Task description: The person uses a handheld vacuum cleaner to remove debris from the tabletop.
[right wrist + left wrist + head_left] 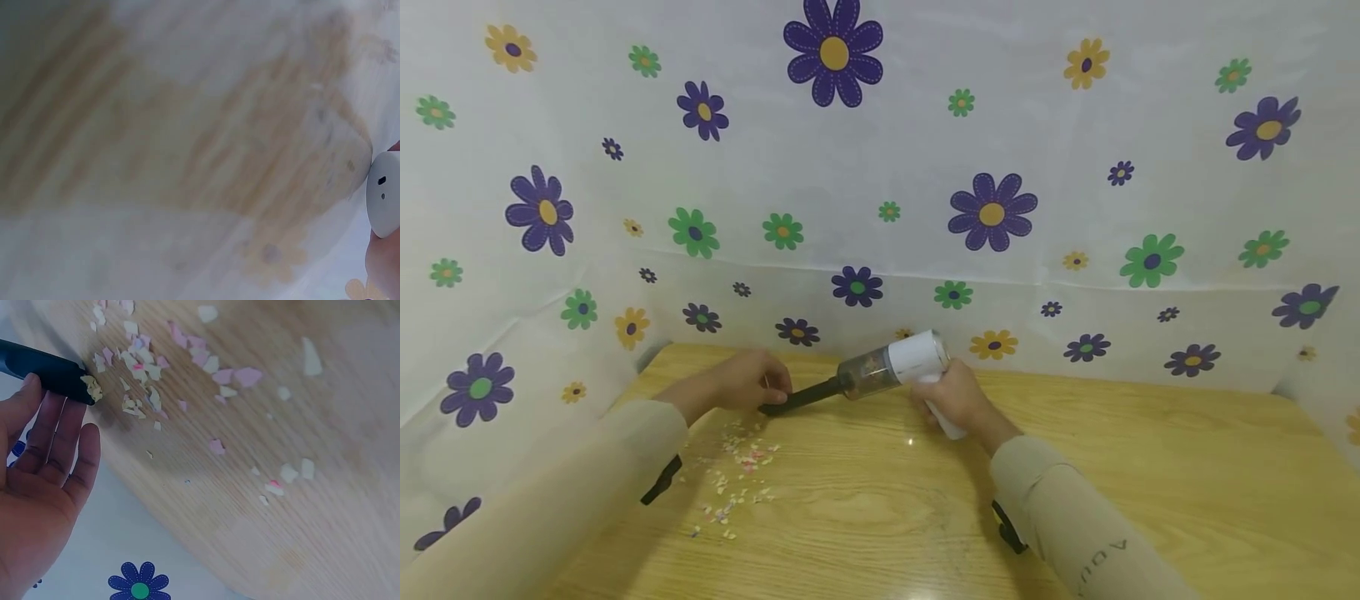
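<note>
My right hand (pixel 958 396) grips the white handle of a handheld vacuum cleaner (pixel 917 357), which has a clear dust cup (pixel 868 373) and a long black nozzle (pixel 805 397). In the right wrist view only the white handle's end (pixel 384 194) shows, with parts of the hand at the frame edge. My left hand (pixel 47 456) holds the nozzle near its mouth, thumb on one side and fingers on the other. A pale yellowish scrap (pixel 92 389) sits at the nozzle's mouth. Pink and cream scraps (pixel 752 458) lie scattered on the table beside the left hand.
The wood-grain table (pixel 880 508) has a glossy top. A white flower-printed sheet (pixel 887 167) stands behind it and along its sides. Dark straps (pixel 662 479) with devices are on both wrists.
</note>
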Tool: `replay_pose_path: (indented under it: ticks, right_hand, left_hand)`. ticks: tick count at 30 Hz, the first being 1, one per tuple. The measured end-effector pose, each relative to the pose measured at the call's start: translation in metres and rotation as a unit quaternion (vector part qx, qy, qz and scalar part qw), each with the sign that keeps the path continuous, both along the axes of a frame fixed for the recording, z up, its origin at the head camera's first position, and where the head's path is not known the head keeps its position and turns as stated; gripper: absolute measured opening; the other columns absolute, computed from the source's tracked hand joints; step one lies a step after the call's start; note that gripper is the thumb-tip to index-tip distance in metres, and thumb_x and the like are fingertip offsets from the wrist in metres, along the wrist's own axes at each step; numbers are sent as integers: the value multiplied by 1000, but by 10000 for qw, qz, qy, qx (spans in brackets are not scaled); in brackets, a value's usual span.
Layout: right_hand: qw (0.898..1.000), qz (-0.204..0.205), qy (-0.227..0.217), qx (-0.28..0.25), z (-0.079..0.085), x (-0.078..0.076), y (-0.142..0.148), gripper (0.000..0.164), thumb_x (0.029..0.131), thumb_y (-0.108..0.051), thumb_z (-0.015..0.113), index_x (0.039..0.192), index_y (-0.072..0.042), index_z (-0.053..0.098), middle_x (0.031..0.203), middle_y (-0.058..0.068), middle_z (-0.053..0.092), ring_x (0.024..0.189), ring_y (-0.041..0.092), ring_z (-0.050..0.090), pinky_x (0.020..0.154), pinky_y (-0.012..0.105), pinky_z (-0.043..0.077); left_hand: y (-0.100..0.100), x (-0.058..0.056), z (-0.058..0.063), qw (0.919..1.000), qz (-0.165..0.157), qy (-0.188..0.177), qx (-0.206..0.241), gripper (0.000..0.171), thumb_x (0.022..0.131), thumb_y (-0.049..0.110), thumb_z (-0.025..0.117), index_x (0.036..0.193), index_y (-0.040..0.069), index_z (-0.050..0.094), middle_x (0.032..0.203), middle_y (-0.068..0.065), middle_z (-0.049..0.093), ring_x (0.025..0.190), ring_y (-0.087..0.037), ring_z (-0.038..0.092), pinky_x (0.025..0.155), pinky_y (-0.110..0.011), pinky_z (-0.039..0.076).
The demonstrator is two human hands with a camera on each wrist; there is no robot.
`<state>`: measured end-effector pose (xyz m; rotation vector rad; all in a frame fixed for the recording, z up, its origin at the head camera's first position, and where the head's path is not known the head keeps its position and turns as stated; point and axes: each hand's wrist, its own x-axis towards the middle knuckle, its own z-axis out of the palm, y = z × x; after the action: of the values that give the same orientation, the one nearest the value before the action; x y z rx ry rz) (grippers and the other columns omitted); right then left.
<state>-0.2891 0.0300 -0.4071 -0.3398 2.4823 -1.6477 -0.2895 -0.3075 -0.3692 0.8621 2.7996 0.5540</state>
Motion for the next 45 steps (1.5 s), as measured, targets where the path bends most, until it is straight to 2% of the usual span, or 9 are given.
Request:
replay_pose_path:
  ticks: [8,11,18,26,31,37,45]
  right_hand:
    - [9998,213,32,-29,0,2,4,14,74,-7,65,86,-4,59,50,5,56,42,17,52,48,28,48]
    - [9993,356,11,-109,1,3,6,14,75,-6,63,88,-3,59,51,5,56,42,17,52,48,27,48]
    - [9978,660,90,-63,1,3,13,16,78,-7,64,92,-2,59,53,7,57,44,18,53,53,29,50]
    - [9958,881,80,-217,3,6,27,18,79,-3,61,96,4,57,52,3,55,44,17,52,54,29,49]
    - [9961,860,66,-166,4,9,27,13,77,-3,62,88,1,57,52,1,55,43,15,52,53,28,49]
    - [9963,798,-54,-322,4,14,20,17,75,-2,62,91,2,58,55,4,56,43,15,52,48,27,48]
    - [9955,910,27,-245,2,18,16,19,77,-3,62,94,3,56,56,4,56,44,15,52,47,26,48]
  left_hand:
    - [2,11,0,9998,-169,-20,85,5,91,9,70,91,10,75,83,4,70,77,-9,61,73,-30,54]
    - [2,14,0,9996,-265,23,59,5,91,10,70,91,10,75,83,5,70,77,-8,60,73,-30,53]
    - [4,19,-1,9997,-175,-167,16,6,92,12,69,93,12,75,85,6,70,79,-7,60,76,-31,53]
    - [13,24,1,9991,-393,-89,110,6,92,13,70,93,13,75,85,7,70,77,-6,60,74,-28,52]
    - [14,27,0,9988,-445,-169,125,5,92,12,70,92,13,75,83,7,70,75,-5,59,70,-25,51]
    - [6,32,-2,9986,-523,-37,57,5,92,12,70,92,12,75,83,7,70,74,-4,58,69,-25,51]
    - [2,43,1,9985,-514,-139,140,4,92,14,70,91,13,74,83,9,69,73,-2,57,68,-24,50]
